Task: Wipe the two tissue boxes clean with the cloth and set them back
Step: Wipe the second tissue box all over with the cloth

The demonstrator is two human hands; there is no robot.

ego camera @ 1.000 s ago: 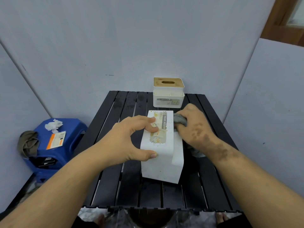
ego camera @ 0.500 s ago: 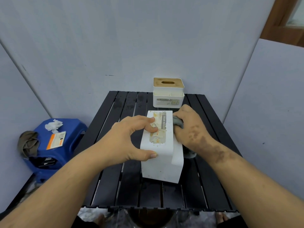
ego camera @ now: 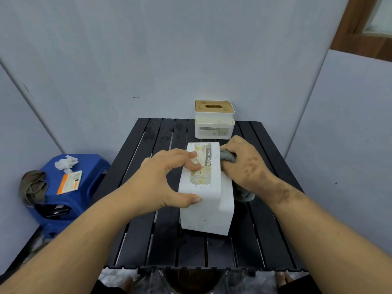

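A white tissue box lies on its side in the middle of the black slatted table, its worn label facing up. My left hand grips it from the left, fingers on the label and thumb on the near edge. My right hand holds a grey cloth against the box's right side near the far end; more cloth hangs below the wrist. A second white tissue box with a wooden lid stands upright at the table's far edge.
A blue plastic stool stands left of the table, carrying a crumpled tissue, an orange-and-white packet and an olive cloth draped on its side. Grey panels close in behind and at both sides. My feet show under the near table edge.
My right hand has slid the cloth along the box's right side toward the far end. My left hand and the box have stayed in place.
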